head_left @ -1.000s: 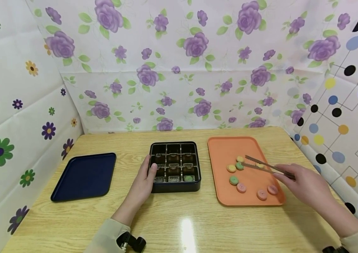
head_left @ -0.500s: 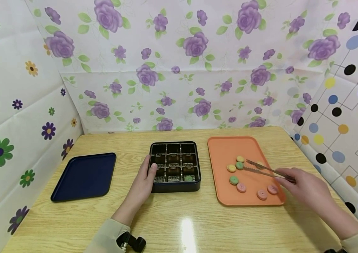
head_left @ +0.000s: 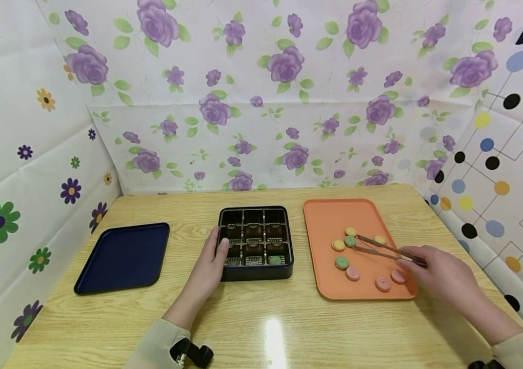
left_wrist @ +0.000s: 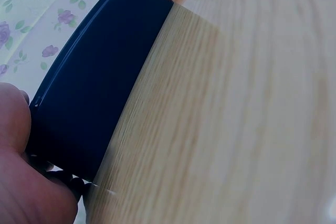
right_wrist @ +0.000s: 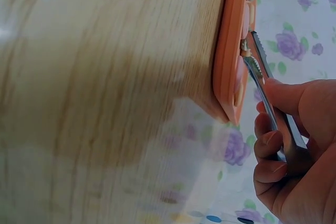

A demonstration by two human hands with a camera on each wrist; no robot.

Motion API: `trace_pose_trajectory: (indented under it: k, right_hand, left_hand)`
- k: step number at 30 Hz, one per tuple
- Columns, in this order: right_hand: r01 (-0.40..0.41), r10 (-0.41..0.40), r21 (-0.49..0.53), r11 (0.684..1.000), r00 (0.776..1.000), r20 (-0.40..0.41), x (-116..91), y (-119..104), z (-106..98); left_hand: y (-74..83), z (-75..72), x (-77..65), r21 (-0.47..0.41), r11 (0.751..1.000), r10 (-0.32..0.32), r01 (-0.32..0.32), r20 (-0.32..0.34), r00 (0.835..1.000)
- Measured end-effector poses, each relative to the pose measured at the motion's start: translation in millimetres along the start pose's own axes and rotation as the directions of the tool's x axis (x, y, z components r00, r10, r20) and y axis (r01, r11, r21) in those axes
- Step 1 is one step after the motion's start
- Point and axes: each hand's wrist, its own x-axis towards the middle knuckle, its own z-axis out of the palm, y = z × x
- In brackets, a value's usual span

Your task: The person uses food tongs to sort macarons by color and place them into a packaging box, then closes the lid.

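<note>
My left hand (head_left: 209,261) holds the left side of a black nine-compartment box (head_left: 284,273), its thumb over the rim. A green macaron (head_left: 275,260) lies in the front right compartment. Metal tongs (head_left: 393,250) are gripped in my right hand (head_left: 446,271) above an orange tray (head_left: 335,210). Their tips stand apart at the right of another green macaron (head_left: 350,241); whether they touch it I cannot tell. In the right wrist view, thumb and curled fingers close round the tongs (right_wrist: 287,129). Box wall (left_wrist: 100,77) fills the left wrist view's upper left.
Around the tongs on the tray lie yellow macarons (head_left: 338,245), a second green one (head_left: 342,263) and pink macarons (head_left: 383,284). A dark blue tray (head_left: 125,259) lies at the left of the wooden table (head_left: 224,328). Patterned cloth (head_left: 261,128) hangs behind the table.
The tongs have shifted slightly; their tips now lie lower and nearer the green macaron, away from the yellow macaron at the right. The left hand and box stay in place.
</note>
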Motion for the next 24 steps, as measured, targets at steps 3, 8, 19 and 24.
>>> trace_pose_trajectory:
  k: [3, 8, 19, 24]
  right_hand:
    - [0.003, -0.003, -0.001, 1.000, 1.000, -0.004, 0.8, -0.8, 1.3]
    - [0.002, -0.002, 0.002, 1.000, 1.000, -0.014, 1.7, -1.8, 2.7]
    - [0.018, -0.018, -0.002, 1.000, 0.999, -0.032, 4.9, -2.5, 6.7]
    - [0.025, -0.026, -0.008, 1.000, 0.999, -0.036, 5.9, -4.4, 8.0]
  left_hand:
    - [0.7, -0.2, -0.5, -0.006, 1.000, -0.003, 0.003, 0.003, 1.000]
    - [1.7, -0.7, -0.8, -0.011, 1.000, -0.023, 0.023, 0.014, 1.000]
    - [2.3, -1.3, -0.5, 0.003, 0.999, -0.034, 0.034, 0.029, 0.999]
    - [2.7, -1.3, -1.7, -0.004, 1.000, -0.026, 0.026, 0.027, 0.999]
